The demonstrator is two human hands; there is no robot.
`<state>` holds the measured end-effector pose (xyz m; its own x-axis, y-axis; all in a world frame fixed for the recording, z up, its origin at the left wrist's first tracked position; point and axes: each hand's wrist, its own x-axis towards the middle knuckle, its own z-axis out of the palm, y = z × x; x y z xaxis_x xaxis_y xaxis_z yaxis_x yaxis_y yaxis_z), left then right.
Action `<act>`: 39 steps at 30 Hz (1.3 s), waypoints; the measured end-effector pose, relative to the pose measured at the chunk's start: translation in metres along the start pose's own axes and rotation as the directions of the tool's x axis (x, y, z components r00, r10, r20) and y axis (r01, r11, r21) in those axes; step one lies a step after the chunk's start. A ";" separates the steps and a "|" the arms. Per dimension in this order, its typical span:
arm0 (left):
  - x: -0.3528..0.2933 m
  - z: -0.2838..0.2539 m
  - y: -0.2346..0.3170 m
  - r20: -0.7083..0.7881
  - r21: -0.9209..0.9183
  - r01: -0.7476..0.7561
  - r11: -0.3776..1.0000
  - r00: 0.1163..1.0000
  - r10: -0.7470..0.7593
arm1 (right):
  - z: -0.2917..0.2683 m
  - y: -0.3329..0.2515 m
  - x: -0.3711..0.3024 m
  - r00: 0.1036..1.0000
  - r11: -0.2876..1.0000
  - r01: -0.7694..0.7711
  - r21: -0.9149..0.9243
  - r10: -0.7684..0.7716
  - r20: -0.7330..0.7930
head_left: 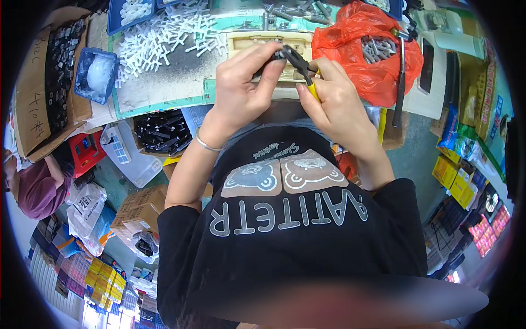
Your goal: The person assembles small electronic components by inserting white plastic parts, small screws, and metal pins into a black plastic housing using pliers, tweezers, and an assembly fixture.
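Note:
My right hand (335, 96) is closed around the yellow handles of a pair of pliers (298, 63), whose dark jaws point up and left. My left hand (244, 79) pinches a small black part (274, 56) between thumb and fingers, right at the jaws. Fingers partly cover the part, so its full shape is hidden. Both hands are above the near edge of the workbench, in front of a cream-coloured block or fixture (241, 43).
White cross-shaped plastic pieces (159, 41) lie heaped at left, beside a blue tray (82, 98) of white paste. A red plastic bag (350, 33) holds grey metal cylinders (378, 49); a hammer (401, 71) lies right of it. A cardboard box (33, 104) contains black parts. Another person (46, 186) sits at far left.

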<state>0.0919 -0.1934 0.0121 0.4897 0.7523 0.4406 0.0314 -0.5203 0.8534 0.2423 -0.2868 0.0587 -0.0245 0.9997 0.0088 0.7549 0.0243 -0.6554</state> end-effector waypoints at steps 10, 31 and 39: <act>-0.025 -0.078 -0.022 0.729 -0.439 0.807 0.395 0.577 -0.368 | -0.007 0.043 0.007 0.917 0.906 -0.399 0.145 0.395 0.051; -0.398 -0.163 -0.157 0.282 0.881 0.446 0.158 -0.227 -0.932 | -0.070 0.149 0.288 0.915 0.915 0.215 -0.341 -0.311 -0.258; -0.414 -0.150 -0.159 0.163 0.862 0.500 0.077 -0.129 -0.978 | -0.050 0.152 0.341 0.982 0.746 0.023 -0.666 -0.142 -0.124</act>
<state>-0.2461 -0.3615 -0.2637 0.0478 0.3458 -0.9371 0.9988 -0.0124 0.0464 0.3812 0.0578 -0.0001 -0.0496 0.9795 0.1952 0.9988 0.0477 0.0146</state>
